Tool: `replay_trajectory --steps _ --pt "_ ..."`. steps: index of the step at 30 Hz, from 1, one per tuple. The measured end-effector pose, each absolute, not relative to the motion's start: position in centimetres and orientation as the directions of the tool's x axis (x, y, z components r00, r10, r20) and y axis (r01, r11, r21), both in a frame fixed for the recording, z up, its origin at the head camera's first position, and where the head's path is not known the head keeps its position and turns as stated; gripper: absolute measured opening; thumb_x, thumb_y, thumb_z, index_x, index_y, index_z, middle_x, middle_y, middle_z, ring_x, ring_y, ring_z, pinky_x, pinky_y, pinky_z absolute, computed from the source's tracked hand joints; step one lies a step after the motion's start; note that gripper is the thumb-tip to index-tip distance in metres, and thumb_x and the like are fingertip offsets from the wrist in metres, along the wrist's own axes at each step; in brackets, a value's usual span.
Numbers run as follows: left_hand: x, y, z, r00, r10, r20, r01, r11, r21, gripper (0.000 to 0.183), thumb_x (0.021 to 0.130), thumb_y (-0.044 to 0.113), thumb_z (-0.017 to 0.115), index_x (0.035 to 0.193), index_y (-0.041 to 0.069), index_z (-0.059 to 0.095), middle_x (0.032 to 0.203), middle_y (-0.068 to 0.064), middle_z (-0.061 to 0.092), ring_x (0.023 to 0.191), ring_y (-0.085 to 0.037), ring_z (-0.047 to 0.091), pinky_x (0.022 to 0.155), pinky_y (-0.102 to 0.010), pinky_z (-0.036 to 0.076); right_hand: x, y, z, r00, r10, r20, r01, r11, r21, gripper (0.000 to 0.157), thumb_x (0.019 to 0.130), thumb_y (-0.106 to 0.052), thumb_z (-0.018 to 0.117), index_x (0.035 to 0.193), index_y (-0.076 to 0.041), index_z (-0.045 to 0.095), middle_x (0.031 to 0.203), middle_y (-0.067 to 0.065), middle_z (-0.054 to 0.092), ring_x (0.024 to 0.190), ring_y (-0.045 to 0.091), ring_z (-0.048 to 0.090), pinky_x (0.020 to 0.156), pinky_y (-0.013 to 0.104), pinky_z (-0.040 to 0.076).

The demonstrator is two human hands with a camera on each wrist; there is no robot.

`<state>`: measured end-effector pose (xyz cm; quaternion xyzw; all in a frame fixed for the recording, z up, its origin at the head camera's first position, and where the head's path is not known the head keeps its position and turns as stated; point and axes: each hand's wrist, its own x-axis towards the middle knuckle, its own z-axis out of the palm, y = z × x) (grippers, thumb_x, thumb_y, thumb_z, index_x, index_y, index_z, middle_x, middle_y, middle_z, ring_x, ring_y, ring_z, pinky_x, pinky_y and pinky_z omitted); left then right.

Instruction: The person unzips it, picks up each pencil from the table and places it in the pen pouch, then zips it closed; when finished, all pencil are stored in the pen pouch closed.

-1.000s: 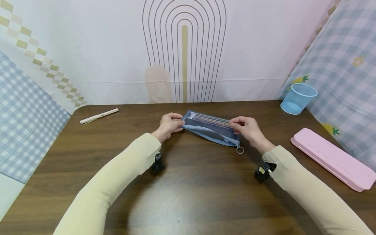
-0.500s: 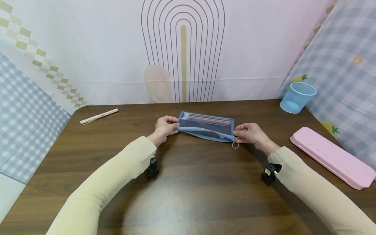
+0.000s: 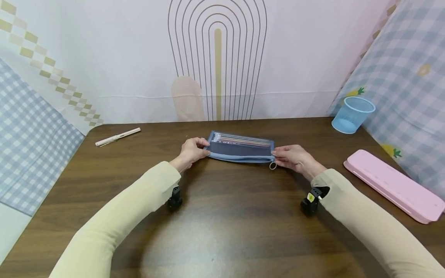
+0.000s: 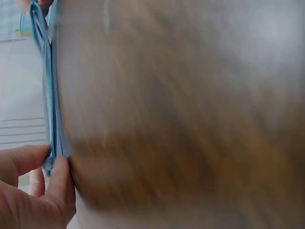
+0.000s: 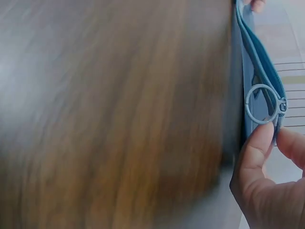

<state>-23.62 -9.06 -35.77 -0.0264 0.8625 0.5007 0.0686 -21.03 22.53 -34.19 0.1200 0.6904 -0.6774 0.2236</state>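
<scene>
A blue see-through zip pencil case (image 3: 240,150) with several slim pencils (image 3: 243,139) inside spans the gap between my two hands over the far middle of the table. My left hand (image 3: 191,151) pinches its left end between thumb and fingers. At the opposite end my right hand (image 3: 295,158) pinches the corner by the zip. A ring-shaped zip pull (image 5: 261,104) hangs beside the right thumb and fingers. In the right wrist view the zip (image 5: 261,59) runs along the near edge, its two sides parted.
A white pen (image 3: 117,137) lies at the back left of the brown table (image 3: 222,216). At the right is a long pink case (image 3: 393,185), lid closed. Behind it a blue mesh pen cup (image 3: 351,116) stands near the checked cloth (image 3: 410,77).
The pencil case has shifted left and been levelled out. My right hand has moved from its upper edge to the zip-end corner. The case's mouth looks narrower now.
</scene>
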Motion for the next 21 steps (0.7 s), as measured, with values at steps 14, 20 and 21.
replay_trajectory --steps 14,20,21 --pt "-21.8 -5.2 -34.6 -0.957 0.18 0.226 0.289 0.58 0.762 0.013 0.08 0.009 0.073 0.092 0.005 0.069 0.095 -0.012 0.065 0.086 -0.021 0.062 0.081 -0.028 0.049 -21.2 21.9 -34.1 -0.873 -0.142 -0.466 0.477 -0.056 -0.877 0.021 0.093 0.001 0.052 0.113 0.003 0.046 0.069 -0.002 0.059 0.06 0.005 0.06 0.06 0.015 0.053" --pt "-18.9 0.0 -35.1 -0.887 0.443 0.13 0.363 0.493 0.791 0.007 0.082 0.011 0.072 0.088 0.008 0.07 0.09 -0.004 0.072 0.082 -0.012 0.067 0.073 -0.015 0.051 -21.1 21.4 -34.3 -0.866 -0.135 -0.482 0.493 -0.063 -0.868 0.018 0.093 0.001 0.051 0.11 0.001 0.046 0.069 -0.002 0.062 0.06 0.005 0.06 0.06 0.015 0.054" --pt "-18.5 0.7 -35.2 -0.879 0.463 0.117 0.365 0.493 0.79 0.007 0.083 0.012 0.072 0.088 0.008 0.07 0.089 -0.003 0.072 0.083 -0.011 0.067 0.073 -0.014 0.05 -21.1 21.3 -34.3 -0.865 -0.134 -0.483 0.494 -0.063 -0.867 0.019 0.093 0.001 0.051 0.111 0.001 0.046 0.069 -0.002 0.062 0.06 0.004 0.06 0.06 0.015 0.054"
